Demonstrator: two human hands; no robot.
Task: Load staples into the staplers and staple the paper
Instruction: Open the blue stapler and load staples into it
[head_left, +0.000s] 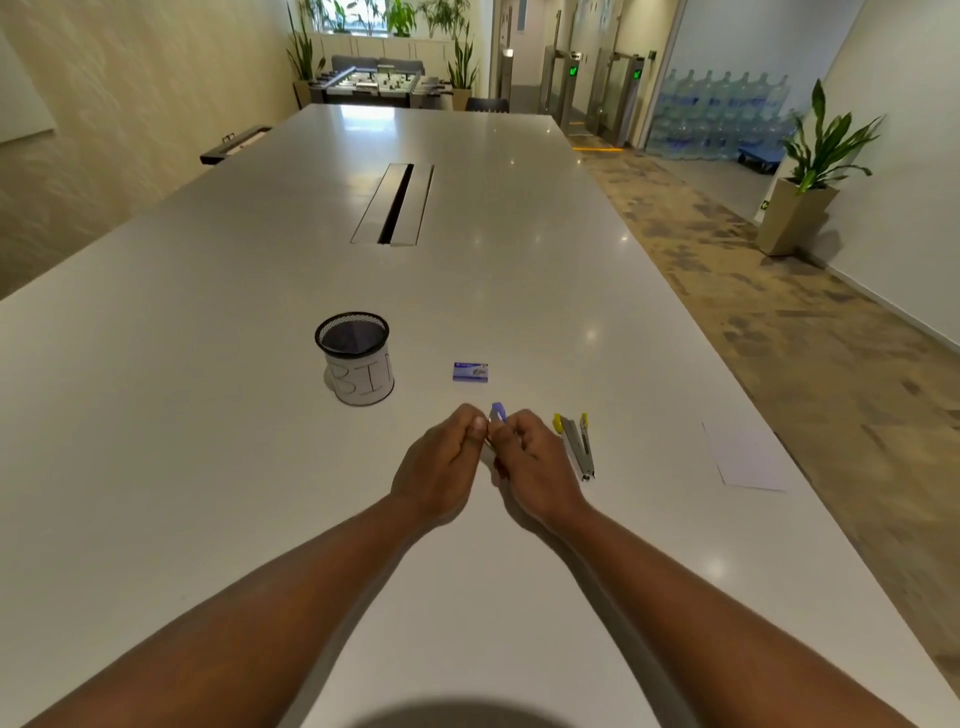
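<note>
Purple stapler (497, 414) sits pinched between both my hands, low center over the worktop (208, 415). Left hand (447, 460) and right hand (535, 465) are together, fingers closed on it; only its tip shows. Yellow stapler (576, 444) lies splayed open just right. Staple box (470, 372) ahead, mesh bin (356, 358) left. Paper (743, 457) is near the right edge. Wide bare surface left and far ahead.

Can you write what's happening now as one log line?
both hands: left hand and right hand hold purple stapler | yellow stapler: open on table
</note>
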